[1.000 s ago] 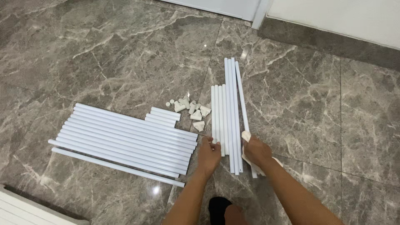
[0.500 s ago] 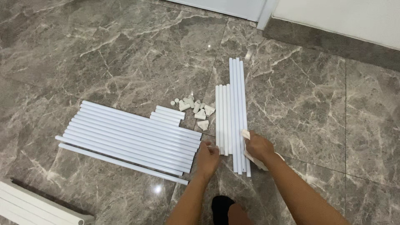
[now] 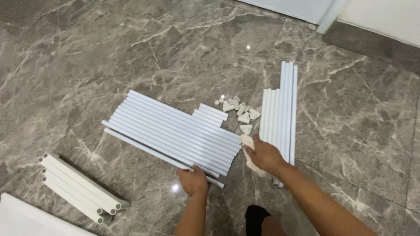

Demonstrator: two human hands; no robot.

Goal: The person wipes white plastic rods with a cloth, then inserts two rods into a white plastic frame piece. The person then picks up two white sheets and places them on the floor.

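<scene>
Several long white plastic pipes (image 3: pixel 175 131) lie side by side in a row on the grey marble floor (image 3: pixel 109 57). My left hand (image 3: pixel 192 181) grips the near end of the front pipe in that row. My right hand (image 3: pixel 262 155) is closed on a white cloth (image 3: pixel 250 150) and hovers at the near end of a second, upright group of white pipes (image 3: pixel 280 107). Between the two groups lies a small heap of white pipe fittings (image 3: pixel 238 111). Two short pipes (image 3: pixel 211 114) rest on top of the row.
A further bundle of white pipes (image 3: pixel 76 188) lies at the lower left, beside a flat white panel (image 3: pixel 30 218) at the frame edge. A white door and skirting (image 3: pixel 315 11) run along the top right. My dark foot (image 3: pixel 258 218) shows at the bottom.
My left hand has shifted left from the upright group onto the end of the front pipe of the slanted row. The view swung right, bringing the lower-left bundle into sight.
</scene>
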